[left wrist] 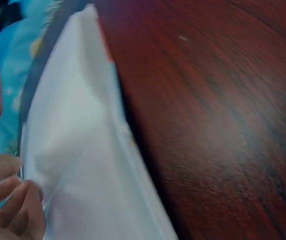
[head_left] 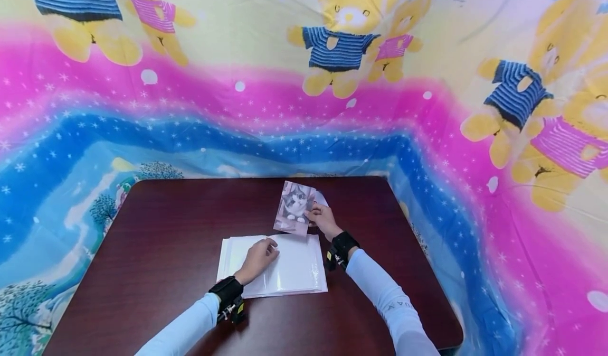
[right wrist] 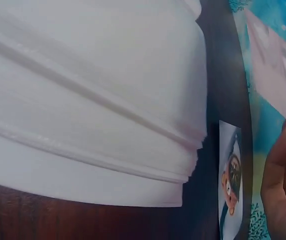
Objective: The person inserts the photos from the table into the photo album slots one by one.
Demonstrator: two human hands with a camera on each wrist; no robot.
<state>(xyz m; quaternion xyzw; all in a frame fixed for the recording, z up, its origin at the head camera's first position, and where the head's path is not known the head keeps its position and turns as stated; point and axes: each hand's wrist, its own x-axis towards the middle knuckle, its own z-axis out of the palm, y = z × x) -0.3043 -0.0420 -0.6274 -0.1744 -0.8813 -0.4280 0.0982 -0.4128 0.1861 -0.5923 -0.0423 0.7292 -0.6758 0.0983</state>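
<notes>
A white photo album or stack of clear-sleeved pages [head_left: 296, 266] lies open on the table. My left hand [head_left: 258, 258] is over its left half, fingers bent. In the left wrist view, the fingertips [left wrist: 30, 195] meet the white page [left wrist: 93, 150], which bulges and creases beside them; whether they pinch it is unclear. Above the album's far edge, my right hand [head_left: 324, 219] holds a cat photo [head_left: 294, 205] between thumb and fingers, tilted up off the table. Part of that photo [right wrist: 275, 70] shows at the right wrist view's edge.
Behind the right hand lies another picture [head_left: 321, 198]; in the right wrist view this picture [right wrist: 231, 185] shows a cartoon figure in a dark cap. The dark red wooden table [head_left: 166, 229] has rounded corners. A bear-patterned cloth [head_left: 237, 108] hangs around it.
</notes>
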